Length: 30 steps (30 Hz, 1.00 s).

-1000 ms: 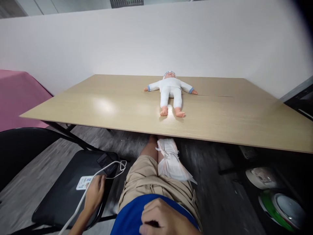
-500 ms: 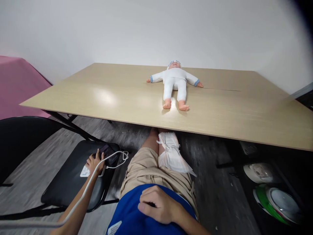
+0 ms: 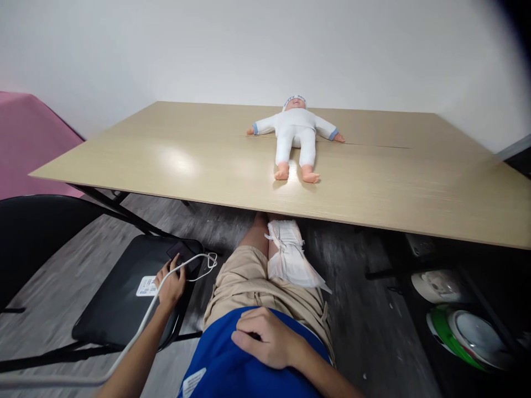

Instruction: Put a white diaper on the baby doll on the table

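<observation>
My left hand (image 3: pixel 171 283) reaches over the black chair seat (image 3: pixel 114 307) beside me. Its fingers are apart, with the tips at the near edge of a dark flat device (image 3: pixel 179 251). A white cable (image 3: pixel 143 326) loops past that hand. My right hand (image 3: pixel 265 336) rests loosely curled on my blue shirt (image 3: pixel 224 354), with nothing visible in it. An unfolded white diaper (image 3: pixel 287 251) lies across my thigh. On the table ahead, a baby doll (image 3: pixel 296 130) in a white suit and cap lies on its back, arms spread, feet towards me.
The wooden table (image 3: pixel 199 171) stands close over my knees. A white label (image 3: pixel 146 286) is on the chair seat. At the right, below the table, sit round packages (image 3: pixel 477 337), one green-edged. Pink cloth (image 3: pixel 35 146) hangs at the far left.
My left hand has moved a little right on the seat, uncovering more of the label. My right hand stays on my shirt. The view has tilted slightly down.
</observation>
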### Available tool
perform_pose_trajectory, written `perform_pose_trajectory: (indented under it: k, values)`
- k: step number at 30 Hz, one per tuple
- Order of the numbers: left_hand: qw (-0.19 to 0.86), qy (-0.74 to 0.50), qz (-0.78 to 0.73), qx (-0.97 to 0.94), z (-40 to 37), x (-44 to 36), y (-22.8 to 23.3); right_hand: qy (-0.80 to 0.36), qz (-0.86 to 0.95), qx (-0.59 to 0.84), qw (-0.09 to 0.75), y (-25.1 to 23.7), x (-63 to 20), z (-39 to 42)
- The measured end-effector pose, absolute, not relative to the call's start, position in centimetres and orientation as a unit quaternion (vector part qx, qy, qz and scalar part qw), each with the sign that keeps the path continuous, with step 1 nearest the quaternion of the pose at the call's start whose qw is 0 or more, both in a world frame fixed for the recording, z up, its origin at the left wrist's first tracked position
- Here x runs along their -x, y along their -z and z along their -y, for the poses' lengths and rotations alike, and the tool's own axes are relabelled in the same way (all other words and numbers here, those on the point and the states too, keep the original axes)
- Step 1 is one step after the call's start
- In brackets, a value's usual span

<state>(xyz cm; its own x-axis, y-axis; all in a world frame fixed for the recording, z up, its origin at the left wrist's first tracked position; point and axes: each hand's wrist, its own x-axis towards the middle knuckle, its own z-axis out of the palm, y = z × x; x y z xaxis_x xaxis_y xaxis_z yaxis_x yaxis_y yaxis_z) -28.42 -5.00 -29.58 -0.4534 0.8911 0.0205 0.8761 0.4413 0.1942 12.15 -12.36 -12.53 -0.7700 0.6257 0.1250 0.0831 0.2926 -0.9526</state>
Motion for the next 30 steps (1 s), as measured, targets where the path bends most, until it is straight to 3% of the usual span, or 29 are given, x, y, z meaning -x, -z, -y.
perform_pose_trajectory:
  k: [30]
  values:
    - [0.074,-0.083,-0.896,-0.43,1.5,29.0,28.0,-0.542,0.766,0.258,0.232,13.2,-11.7,12.0]
